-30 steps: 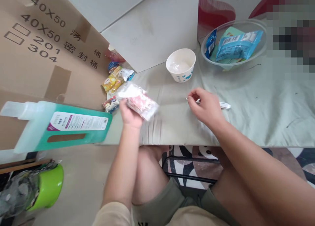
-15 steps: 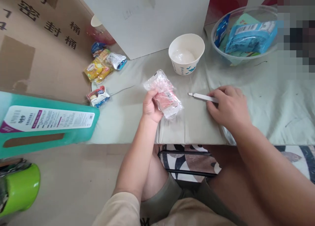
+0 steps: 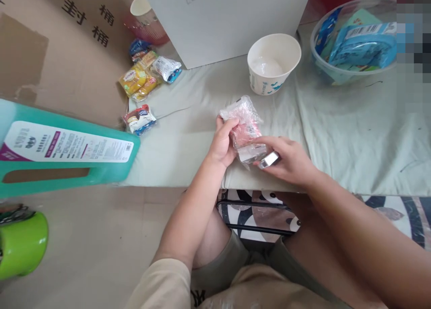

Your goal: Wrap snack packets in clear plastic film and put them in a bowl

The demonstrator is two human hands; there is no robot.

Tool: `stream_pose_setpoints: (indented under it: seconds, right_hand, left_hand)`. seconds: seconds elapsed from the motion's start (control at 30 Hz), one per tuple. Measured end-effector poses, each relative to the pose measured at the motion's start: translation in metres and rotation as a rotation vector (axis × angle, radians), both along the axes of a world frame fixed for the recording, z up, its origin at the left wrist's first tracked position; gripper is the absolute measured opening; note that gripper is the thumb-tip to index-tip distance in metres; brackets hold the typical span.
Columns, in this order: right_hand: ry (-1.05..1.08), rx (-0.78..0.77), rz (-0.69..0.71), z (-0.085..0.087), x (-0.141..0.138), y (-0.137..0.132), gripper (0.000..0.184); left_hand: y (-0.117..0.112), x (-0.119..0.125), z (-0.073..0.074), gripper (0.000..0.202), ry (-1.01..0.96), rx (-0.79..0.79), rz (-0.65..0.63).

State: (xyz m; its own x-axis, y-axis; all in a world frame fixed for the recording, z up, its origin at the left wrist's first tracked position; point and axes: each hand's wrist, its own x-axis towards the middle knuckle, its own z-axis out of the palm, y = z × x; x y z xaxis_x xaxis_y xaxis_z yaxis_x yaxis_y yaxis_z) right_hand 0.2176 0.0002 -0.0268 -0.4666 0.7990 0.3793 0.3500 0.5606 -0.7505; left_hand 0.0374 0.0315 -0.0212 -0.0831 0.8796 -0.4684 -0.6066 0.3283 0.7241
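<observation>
My left hand (image 3: pixel 222 143) is closed on the left side of a pink packet in crinkled clear wrap (image 3: pixel 247 131), thumb on top, held over the cloth-covered table. My right hand (image 3: pixel 291 161) is at the packet's lower right corner, its forefinger against the wrap. Its curled fingers also hold a slim white tool with a metal tip (image 3: pixel 270 159); only a short, shiny end shows, and its exact kind is unclear. Behind the packet stands a white paper bowl (image 3: pixel 274 66) with something clear and plastic-like inside.
A clear plastic bowl (image 3: pixel 357 73) of blue and green packets stands at the back right. Snack packets (image 3: pixel 141 77) and a red-and-white one (image 3: pixel 139 119) lie at the left, beside a green jug (image 3: pixel 67 152) and a cardboard box (image 3: pixel 67 66). A white board-like panel (image 3: pixel 232 21) rises behind.
My right hand has moved left from the table to the packet, bringing the white tool along. The packet stays in my left hand. The view has shifted slightly.
</observation>
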Motion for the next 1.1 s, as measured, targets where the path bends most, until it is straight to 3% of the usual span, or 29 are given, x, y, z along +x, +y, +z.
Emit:
stream_pose_setpoints:
  seconds: [0.13,0.27,0.4,0.57,0.67,0.77,0.87,1.1]
  right_hand:
    - [-0.011,-0.145,-0.029,0.001,0.000,-0.001,0.021]
    - [0.024,-0.205,-0.154,0.000,0.003,0.000,0.019]
    - [0.032,-0.145,-0.322,-0.005,0.005,0.003,0.013]
    - [0.054,-0.126,-0.317,-0.005,0.006,0.004,0.010]
    - [0.098,-0.147,-0.323,-0.003,0.007,0.004,0.010]
    - [0.080,-0.209,-0.386,-0.001,0.008,0.005,0.011]
    - [0.088,-0.252,-0.475,0.000,0.009,0.007,0.019]
    - [0.078,-0.309,-0.495,0.003,0.007,0.008,0.024]
  left_hand:
    - [-0.002,0.005,-0.014,0.068,0.189,0.185,-0.066]
    - [0.001,0.006,-0.017,0.049,0.255,0.293,-0.101]
    - [0.000,0.009,-0.012,0.044,0.248,0.304,-0.168]
    - [-0.004,0.014,-0.013,0.042,0.313,0.331,-0.196]
    - [-0.006,0.013,-0.015,0.056,0.344,0.430,-0.269]
    - [-0.007,0.009,-0.015,0.081,0.371,0.515,-0.449]
    - [-0.009,0.007,-0.018,0.092,0.437,0.538,-0.569]
    - [-0.014,0.016,-0.031,0.078,0.579,0.597,-0.446]
